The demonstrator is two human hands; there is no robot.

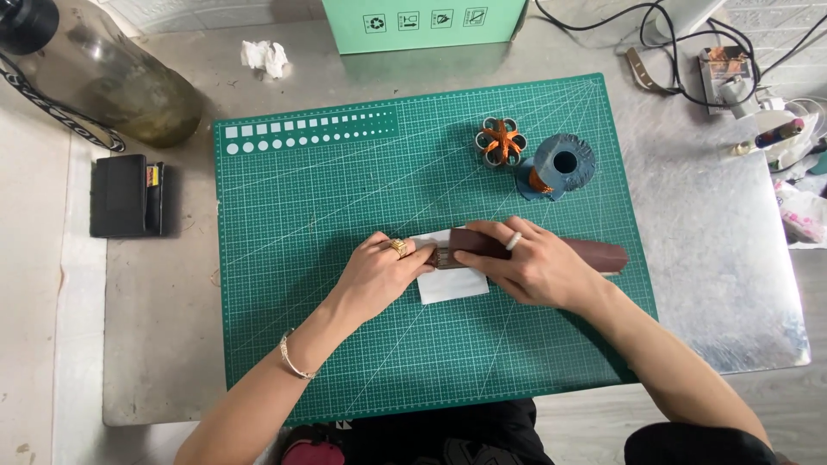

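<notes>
A long dark brown strip lies across the middle of the green cutting mat, over a small white paper sheet. My right hand presses flat on the strip near its left end, a white ring on one finger. At that same end, my left hand, with a gold ring and a wrist bracelet, pinches the strip's tip with its fingertips. Both hands meet over the white sheet.
Behind the hands stand a small orange and grey flower-shaped piece and a blue-grey round holder. A green box sits at the back, a crumpled tissue, a large bottle, a black wallet left, cables and devices right.
</notes>
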